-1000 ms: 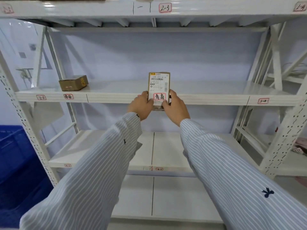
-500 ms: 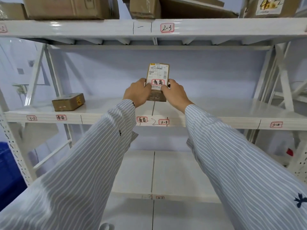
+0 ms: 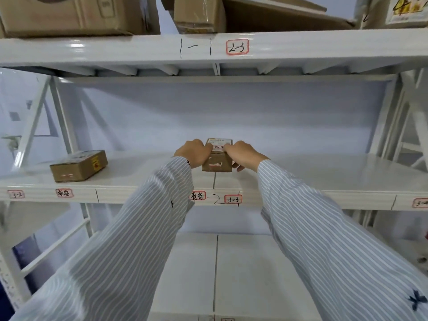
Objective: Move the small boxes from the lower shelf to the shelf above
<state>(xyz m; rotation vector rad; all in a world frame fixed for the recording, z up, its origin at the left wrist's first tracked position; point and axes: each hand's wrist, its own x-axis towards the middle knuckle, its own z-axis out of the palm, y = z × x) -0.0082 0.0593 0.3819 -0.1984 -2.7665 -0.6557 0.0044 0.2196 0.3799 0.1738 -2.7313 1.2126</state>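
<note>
A small brown cardboard box (image 3: 217, 162) with a white label on top lies flat on the white middle shelf (image 3: 324, 179), above the tag marked 3-3. My left hand (image 3: 194, 152) grips its left side and my right hand (image 3: 243, 155) grips its right side, with fingers over the top edge. A second small brown box (image 3: 78, 165) rests on the same shelf far to the left. The lower shelf (image 3: 243, 274) beneath my arms shows bare white panels.
Large cardboard cartons (image 3: 69, 15) sit on the top shelf (image 3: 115, 49) marked 2-3. White uprights (image 3: 414, 107) and diagonal braces frame both sides. A blue bin corner (image 3: 4, 304) shows at the lower left.
The box has gone from upright in the air to lying flat on the middle shelf, with both hands still on it. The view has tilted upward.
</note>
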